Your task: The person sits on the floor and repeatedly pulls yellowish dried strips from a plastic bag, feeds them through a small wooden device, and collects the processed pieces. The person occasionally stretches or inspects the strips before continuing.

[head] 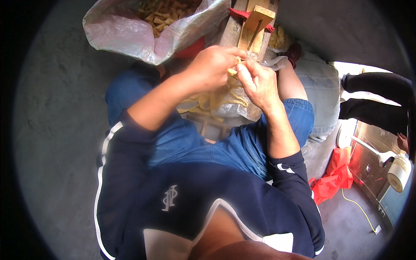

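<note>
My left hand [213,66] and my right hand [260,79] meet over my lap, fingertips nearly touching. Between them they pinch a pale yellow strip [232,71], whose material I cannot tell. Just beyond the fingers, a wooden bench [232,31] carries an upright wooden block [260,14] with a thin dark rod slanting down from it. Red cloth [240,13] is tied around the bench there. Below my hands, more long yellow strips [204,100] lie on clear plastic [227,110] between my knees.
A large woven plastic sack [120,35] at the upper left holds many short yellowish pieces [165,16]. A full pale sack [320,94] stands right of my knee. Farther right are another person's dark-clothed legs [373,109], a red bag [336,169], a white fan-like appliance [398,172] and a yellow cord [359,206].
</note>
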`<action>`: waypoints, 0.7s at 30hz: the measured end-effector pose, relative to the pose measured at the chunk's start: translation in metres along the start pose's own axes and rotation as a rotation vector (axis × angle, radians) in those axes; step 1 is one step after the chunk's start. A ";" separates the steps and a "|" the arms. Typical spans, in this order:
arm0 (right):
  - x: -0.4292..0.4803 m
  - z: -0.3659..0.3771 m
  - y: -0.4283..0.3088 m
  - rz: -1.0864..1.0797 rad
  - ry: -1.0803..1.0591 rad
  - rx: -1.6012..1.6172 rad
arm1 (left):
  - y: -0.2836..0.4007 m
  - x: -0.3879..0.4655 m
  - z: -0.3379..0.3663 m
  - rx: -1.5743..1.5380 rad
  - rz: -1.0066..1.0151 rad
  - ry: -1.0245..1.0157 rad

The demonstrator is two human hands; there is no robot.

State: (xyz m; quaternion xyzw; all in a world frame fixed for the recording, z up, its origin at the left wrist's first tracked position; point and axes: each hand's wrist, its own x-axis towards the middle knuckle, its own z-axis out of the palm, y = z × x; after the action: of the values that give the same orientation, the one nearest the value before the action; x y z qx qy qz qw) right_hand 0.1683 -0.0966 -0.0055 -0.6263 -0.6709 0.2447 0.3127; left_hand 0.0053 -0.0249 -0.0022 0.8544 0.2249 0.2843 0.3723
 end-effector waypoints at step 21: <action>0.000 -0.023 0.015 0.519 0.014 0.913 | 0.003 0.000 -0.011 -1.186 -0.599 0.163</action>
State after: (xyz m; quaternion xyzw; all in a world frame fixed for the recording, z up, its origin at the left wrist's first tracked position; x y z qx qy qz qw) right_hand 0.1949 -0.0970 -0.0003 -0.5733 -0.3166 0.5775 0.4874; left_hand -0.0012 -0.0206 0.0062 0.3815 0.2854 0.3076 0.8236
